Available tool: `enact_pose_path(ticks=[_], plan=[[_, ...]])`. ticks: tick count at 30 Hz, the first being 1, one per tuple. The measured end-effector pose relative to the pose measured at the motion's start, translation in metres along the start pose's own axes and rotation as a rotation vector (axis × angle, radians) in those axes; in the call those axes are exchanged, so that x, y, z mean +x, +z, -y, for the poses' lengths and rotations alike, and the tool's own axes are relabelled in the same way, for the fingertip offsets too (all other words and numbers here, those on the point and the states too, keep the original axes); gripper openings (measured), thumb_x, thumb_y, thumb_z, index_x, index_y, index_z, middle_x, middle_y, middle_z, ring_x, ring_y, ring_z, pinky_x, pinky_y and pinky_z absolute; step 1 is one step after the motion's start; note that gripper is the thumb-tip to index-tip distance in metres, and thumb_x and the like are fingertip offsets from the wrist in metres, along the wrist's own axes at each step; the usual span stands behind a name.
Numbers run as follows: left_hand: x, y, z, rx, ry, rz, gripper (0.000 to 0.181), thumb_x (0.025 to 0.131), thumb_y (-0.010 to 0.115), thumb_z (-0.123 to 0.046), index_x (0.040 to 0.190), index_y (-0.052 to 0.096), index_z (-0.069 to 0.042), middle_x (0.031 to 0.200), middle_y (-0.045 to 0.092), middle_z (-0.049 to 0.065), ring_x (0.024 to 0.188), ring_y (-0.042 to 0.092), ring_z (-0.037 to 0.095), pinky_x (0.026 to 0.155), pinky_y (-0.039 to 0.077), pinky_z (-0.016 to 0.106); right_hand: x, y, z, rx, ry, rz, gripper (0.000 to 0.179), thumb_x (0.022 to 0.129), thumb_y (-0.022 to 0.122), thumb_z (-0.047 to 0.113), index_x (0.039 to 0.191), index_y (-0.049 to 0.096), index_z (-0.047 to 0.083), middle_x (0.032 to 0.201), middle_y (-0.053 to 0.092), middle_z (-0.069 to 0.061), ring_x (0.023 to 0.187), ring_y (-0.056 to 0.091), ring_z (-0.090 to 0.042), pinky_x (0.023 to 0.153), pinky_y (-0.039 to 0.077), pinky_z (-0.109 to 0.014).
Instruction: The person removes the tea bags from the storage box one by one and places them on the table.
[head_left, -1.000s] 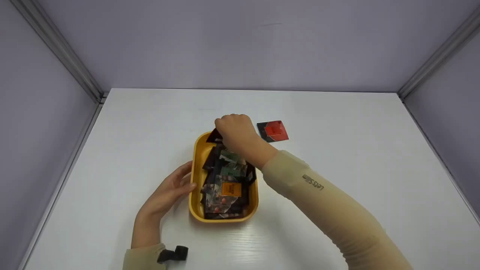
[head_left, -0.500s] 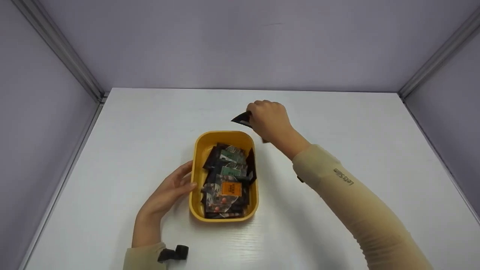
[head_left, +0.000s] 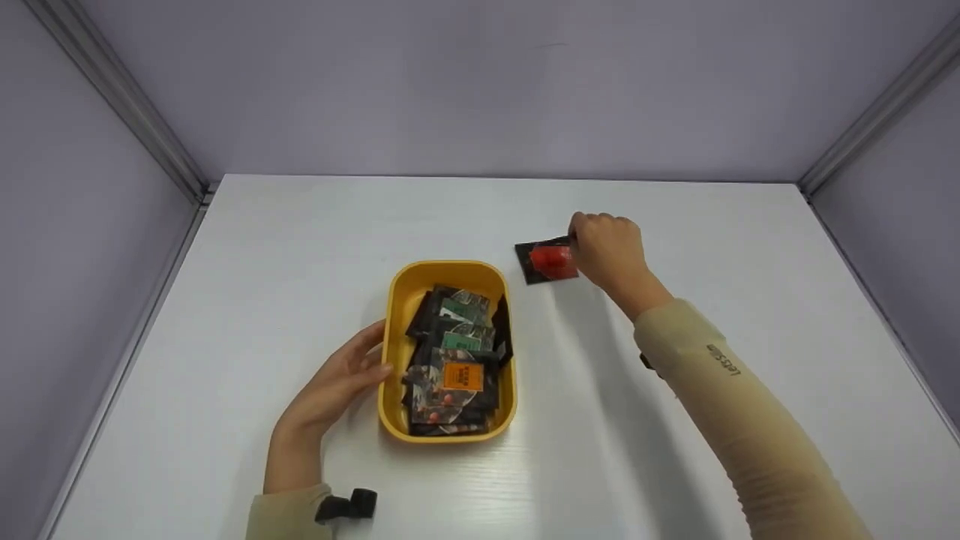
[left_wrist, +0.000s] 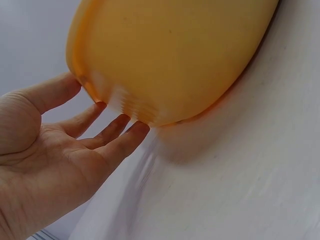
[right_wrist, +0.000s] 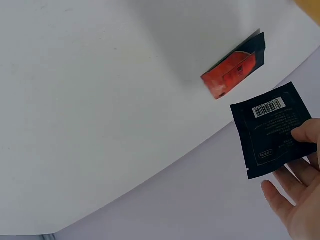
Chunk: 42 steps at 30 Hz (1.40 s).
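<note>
My left hand [head_left: 330, 390] rests its fingertips against the outer wall of a yellow plastic tub [head_left: 446, 439]; the left wrist view shows the fingers [left_wrist: 117, 145] fairly straight, touching that wall. Inside the tub lie several dark flat sachets [head_left: 461, 376] with green or orange labels. My right hand [head_left: 611, 255] pinches a black square sachet [right_wrist: 272, 127] between thumb and fingers, its barcode side showing in the right wrist view. Below and to the left of it, a red and black sachet [head_left: 551, 262] lies on the table.
The white table [head_left: 712, 247] meets pale walls [head_left: 480, 90] at the back and sides. Behind the left wrist a black strap with a small device [head_left: 349, 506] sits on the sleeve.
My right hand has lifted a black sachet out of the tub's far end and carried it right, past the red and black sachet. The left hand and tub have stayed put.
</note>
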<state>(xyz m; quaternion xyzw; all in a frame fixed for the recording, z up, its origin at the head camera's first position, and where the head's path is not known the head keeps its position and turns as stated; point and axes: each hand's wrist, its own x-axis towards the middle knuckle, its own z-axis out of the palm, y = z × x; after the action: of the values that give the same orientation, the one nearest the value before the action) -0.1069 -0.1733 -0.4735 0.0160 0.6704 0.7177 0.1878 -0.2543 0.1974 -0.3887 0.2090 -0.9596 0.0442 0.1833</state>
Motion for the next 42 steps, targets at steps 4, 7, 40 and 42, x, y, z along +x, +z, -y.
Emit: enact_pose_path(ticks=[4, 7, 40, 42], plan=[[-0.001, 0.0, 0.0, 0.003, -0.001, -0.003, 0.071, 0.094, 0.065, -0.007, 0.156, 0.029, -0.011, 0.159, 0.028, 0.008, 0.142, 0.036, 0.027, 0.107, 0.04, 0.035, -0.005, 0.003, -0.015, -0.046, 0.025, 0.007, 0.005, 0.087, 0.062, 0.0, 0.086, 0.067, -0.003, 0.071, 0.068, -0.016, 0.064, 0.064, -0.034, 0.054, 0.05, -0.045], [-0.001, 0.0, 0.0, 0.007, 0.0, -0.006, 0.071, 0.094, 0.065, -0.007, 0.156, 0.029, -0.011, 0.16, 0.028, 0.008, 0.142, 0.035, 0.028, 0.108, 0.039, 0.037, -0.008, 0.004, -0.023, -0.081, 0.038, 0.001, 0.004, 0.085, 0.065, 0.0, 0.086, 0.066, -0.003, 0.07, 0.067, -0.016, 0.064, 0.063, -0.035, 0.054, 0.049, -0.045], [0.002, 0.003, 0.002, -0.003, -0.005, 0.001, 0.07, 0.093, 0.066, -0.007, 0.155, 0.032, -0.011, 0.16, 0.028, 0.008, 0.144, 0.032, 0.03, 0.114, 0.03, 0.044, -0.037, 0.036, -0.042, -0.267, 0.04, 0.332, 0.007, 0.086, 0.061, -0.007, 0.089, 0.067, -0.006, 0.08, 0.069, -0.021, 0.072, 0.066, -0.036, 0.065, 0.053, -0.048], [0.002, 0.002, 0.002, -0.001, -0.004, 0.001, 0.071, 0.093, 0.066, -0.007, 0.155, 0.032, -0.01, 0.16, 0.028, 0.009, 0.144, 0.032, 0.03, 0.114, 0.031, 0.044, -0.037, 0.036, -0.041, -0.258, 0.046, 0.348, 0.007, 0.086, 0.062, -0.007, 0.09, 0.068, -0.006, 0.082, 0.07, -0.021, 0.074, 0.065, -0.036, 0.067, 0.052, -0.048]])
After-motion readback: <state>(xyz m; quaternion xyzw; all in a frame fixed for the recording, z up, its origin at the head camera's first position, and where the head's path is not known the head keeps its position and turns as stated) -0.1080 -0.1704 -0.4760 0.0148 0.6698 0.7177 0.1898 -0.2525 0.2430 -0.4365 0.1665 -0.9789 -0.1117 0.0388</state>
